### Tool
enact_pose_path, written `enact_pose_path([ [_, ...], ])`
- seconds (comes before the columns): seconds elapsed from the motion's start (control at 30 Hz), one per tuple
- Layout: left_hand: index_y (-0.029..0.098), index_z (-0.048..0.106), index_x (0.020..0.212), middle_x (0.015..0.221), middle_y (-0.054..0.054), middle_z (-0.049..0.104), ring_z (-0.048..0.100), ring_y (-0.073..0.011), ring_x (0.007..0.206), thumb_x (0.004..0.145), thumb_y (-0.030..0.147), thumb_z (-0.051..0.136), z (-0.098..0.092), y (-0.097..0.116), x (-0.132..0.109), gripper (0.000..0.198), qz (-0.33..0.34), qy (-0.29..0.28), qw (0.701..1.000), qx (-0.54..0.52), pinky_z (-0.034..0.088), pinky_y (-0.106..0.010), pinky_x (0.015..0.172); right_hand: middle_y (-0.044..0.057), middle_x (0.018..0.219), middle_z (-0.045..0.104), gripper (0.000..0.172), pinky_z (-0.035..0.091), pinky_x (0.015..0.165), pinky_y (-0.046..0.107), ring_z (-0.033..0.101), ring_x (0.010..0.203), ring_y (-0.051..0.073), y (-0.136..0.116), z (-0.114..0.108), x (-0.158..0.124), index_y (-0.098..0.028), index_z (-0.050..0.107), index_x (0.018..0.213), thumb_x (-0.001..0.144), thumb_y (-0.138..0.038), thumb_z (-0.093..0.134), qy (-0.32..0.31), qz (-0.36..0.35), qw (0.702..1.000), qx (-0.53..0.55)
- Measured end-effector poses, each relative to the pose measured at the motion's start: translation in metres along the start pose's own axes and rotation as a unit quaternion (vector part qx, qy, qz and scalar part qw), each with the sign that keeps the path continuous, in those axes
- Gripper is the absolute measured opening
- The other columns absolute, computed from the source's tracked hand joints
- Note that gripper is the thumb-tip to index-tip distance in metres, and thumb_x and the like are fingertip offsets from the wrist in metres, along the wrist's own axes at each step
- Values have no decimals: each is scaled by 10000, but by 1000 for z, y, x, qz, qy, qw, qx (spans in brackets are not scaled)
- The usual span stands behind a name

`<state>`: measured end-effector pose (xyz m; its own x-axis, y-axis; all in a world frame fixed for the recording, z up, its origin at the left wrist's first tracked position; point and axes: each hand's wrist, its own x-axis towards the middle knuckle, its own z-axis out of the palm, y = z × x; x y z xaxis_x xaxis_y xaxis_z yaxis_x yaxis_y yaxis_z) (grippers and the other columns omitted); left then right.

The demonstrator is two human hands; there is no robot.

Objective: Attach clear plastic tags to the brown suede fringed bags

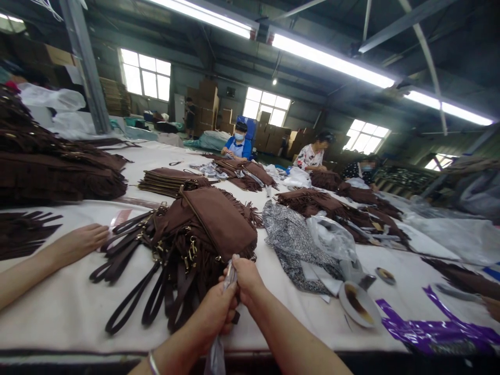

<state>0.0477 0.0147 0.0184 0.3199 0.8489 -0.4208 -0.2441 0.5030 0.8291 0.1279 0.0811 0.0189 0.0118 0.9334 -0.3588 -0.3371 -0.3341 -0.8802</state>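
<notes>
Both my hands meet at the near edge of the white table. My left hand is closed around a strip of clear plastic that hangs down below my wrist. My right hand pinches the top of the same strip. The strip's upper end touches the fringe of a brown suede bag, which lies on top of a pile of such bags. Their dark straps trail toward me on the left.
Another person's hand rests flat on the table at left, beside stacked brown fringed bags. Patterned cloth, clear plastic bags, a tape roll and purple plastic lie to the right. Three people sit at the far side.
</notes>
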Motion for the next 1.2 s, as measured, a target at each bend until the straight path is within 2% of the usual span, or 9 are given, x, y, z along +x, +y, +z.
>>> enact_pose_path([
  [0.23,199,498,876,539,119,261,100,-22,386,724,747,515,-15,-1,1,569,-36,-33,988,-149,85,-159,377,-6,455,523,332,325,371,222,442,364,101,4,0,0,-176,494,572,857,-345,498,15,-7,999,-39],
  [0.47,200,491,830,540,114,315,162,-19,386,736,586,599,-23,-3,-6,412,-32,-5,995,-97,80,-151,386,-19,499,536,328,384,468,244,483,456,128,-21,-36,-5,-188,549,590,814,-422,599,27,-153,973,-172],
  [0.53,199,485,821,540,114,320,153,-15,385,741,546,600,-26,0,-9,375,-41,-12,993,-109,73,-147,387,31,697,642,201,461,627,284,585,641,172,-32,-50,-17,-192,644,772,851,-358,564,-12,-286,915,-282],
  [0.6,200,478,808,528,117,303,135,-14,378,755,513,589,-29,3,-10,336,-56,-25,991,-123,63,-146,386,75,970,672,194,442,835,343,595,907,213,-42,-57,-30,-226,677,1002,853,-261,558,-109,-419,804,-408],
  [0.67,199,456,767,513,120,272,106,-14,371,774,492,567,-30,6,-10,313,-72,-41,987,-138,51,-147,381,78,1164,632,310,363,948,391,526,1086,238,-48,-58,-38,-283,659,1123,836,-202,573,-204,-483,692,-496],
  [0.73,199,440,741,510,121,249,82,-14,371,781,474,557,-30,8,-10,302,-83,-52,984,-150,44,-146,376,58,1149,648,293,332,952,396,514,1085,233,-50,-53,-39,-317,677,1094,846,-199,574,-242,-507,624,-544],
  [0.97,220,467,788,516,112,269,119,-45,385,805,593,488,-28,1,-16,374,-38,-3,999,-31,58,-173,382,42,824,694,128,317,813,344,538,886,200,-52,-31,-24,-250,715,846,839,-230,589,-273,-509,543,-609],
  [1.07,206,515,742,518,83,338,232,-73,412,816,563,530,-26,-4,-20,364,80,53,994,57,155,-196,398,41,766,679,115,311,771,336,528,825,194,-55,-25,-25,-239,715,803,811,-229,601,-275,-493,523,-639],
  [1.2,190,567,613,598,-11,522,448,-147,578,777,295,656,-25,-1,-20,214,244,129,947,167,332,-245,543,46,729,664,69,310,760,344,516,796,200,-56,-17,-29,-232,711,760,753,-222,643,-267,-483,509,-661],
])
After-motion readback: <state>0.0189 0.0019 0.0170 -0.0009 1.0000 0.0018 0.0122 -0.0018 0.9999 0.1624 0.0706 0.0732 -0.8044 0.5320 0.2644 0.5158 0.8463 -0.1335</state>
